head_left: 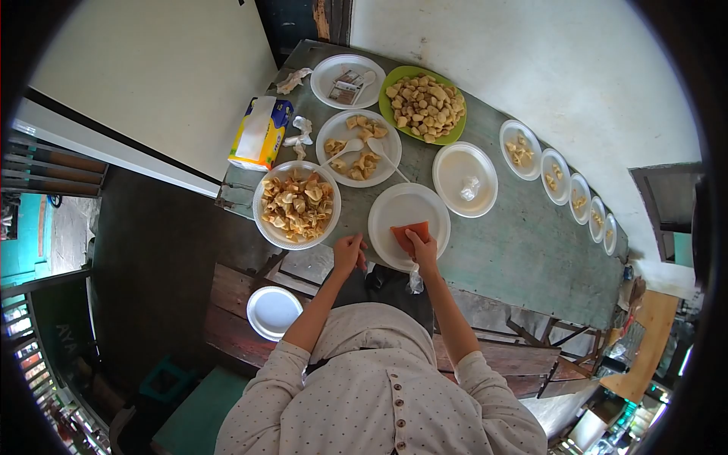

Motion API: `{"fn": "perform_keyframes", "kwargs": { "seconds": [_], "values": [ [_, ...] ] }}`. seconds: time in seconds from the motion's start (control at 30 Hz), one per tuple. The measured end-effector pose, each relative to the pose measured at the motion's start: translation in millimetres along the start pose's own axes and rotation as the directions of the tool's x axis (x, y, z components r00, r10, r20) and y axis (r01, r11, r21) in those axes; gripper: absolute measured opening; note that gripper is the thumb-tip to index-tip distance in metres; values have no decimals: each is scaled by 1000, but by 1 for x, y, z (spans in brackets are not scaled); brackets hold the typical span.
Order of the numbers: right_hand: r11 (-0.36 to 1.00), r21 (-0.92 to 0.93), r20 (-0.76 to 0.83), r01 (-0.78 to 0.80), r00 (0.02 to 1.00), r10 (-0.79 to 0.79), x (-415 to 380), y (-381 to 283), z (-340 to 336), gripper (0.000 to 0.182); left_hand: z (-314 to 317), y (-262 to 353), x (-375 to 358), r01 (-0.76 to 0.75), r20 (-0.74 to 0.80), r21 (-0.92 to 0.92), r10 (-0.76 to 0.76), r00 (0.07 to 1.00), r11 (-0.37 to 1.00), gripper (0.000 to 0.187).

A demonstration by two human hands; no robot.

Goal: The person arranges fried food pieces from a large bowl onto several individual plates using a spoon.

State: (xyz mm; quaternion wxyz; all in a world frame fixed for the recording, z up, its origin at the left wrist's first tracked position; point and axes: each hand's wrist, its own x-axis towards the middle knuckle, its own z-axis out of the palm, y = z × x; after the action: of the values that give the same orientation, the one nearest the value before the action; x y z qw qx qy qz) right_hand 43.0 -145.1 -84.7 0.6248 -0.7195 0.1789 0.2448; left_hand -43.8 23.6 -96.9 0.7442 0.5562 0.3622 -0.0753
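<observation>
My right hand grips an orange-red piece, flat and folded-looking, over a white plate near the table's front edge. To its left, my left hand is at the table edge with its fingers curled; what they hold, if anything, cannot be made out. A white plate heaped with folded fried pieces stands just beyond my left hand. Behind it, another plate bears a few such pieces and two white spoons. A crumpled clear plastic bit hangs below my right hand.
A green plate of light-brown chunks, a plate with a printed packet, and a plate with a small plastic bag stand behind. A tissue pack is at left. Several small plates line the wall. An empty white bowl rests on the bench.
</observation>
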Motion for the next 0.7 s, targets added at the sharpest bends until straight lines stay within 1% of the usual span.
{"fn": "perform_keyframes", "kwargs": {
  "seconds": [0.07, 0.1, 0.17, 0.37, 0.43, 0.6, 0.7],
  "values": [
    [997, 8, -4, 72, 997, -72, 2, 3, 1, 26, 0, 0, 0, -1, -11, 14, 1, 1000, 1000, 39],
    [997, 7, -4, 72, 997, -72, 2, 4, 0, 26, -1, 0, 0, 3, 0, 2, -3, 1000, 1000, 39],
    [999, 11, -20, 34, 999, -34, -2, -1, 1, 26, -1, -1, 0, 9, 11, -10, -9, 1000, 1000, 39],
    [1000, 21, -12, -6, 1000, 7, -4, -7, 2, 26, -1, -4, 2, 17, 7, -14, -17, 1000, 1000, 40],
    [1000, 7, -9, -9, 1000, 9, -4, -8, 1, 26, -2, -4, 2, -18, 6, 4, 18, 1000, 1000, 40],
    [1000, 9, 5, -11, 1000, 11, -6, -10, 1, 25, -2, -4, 2, -8, 12, 12, 7, 1000, 1000, 40],
    [999, -13, -2, -41, 999, 41, -5, -9, 0, 25, -2, -4, 2, -15, 9, 7, 15, 1000, 1000, 40]
  ]
}}
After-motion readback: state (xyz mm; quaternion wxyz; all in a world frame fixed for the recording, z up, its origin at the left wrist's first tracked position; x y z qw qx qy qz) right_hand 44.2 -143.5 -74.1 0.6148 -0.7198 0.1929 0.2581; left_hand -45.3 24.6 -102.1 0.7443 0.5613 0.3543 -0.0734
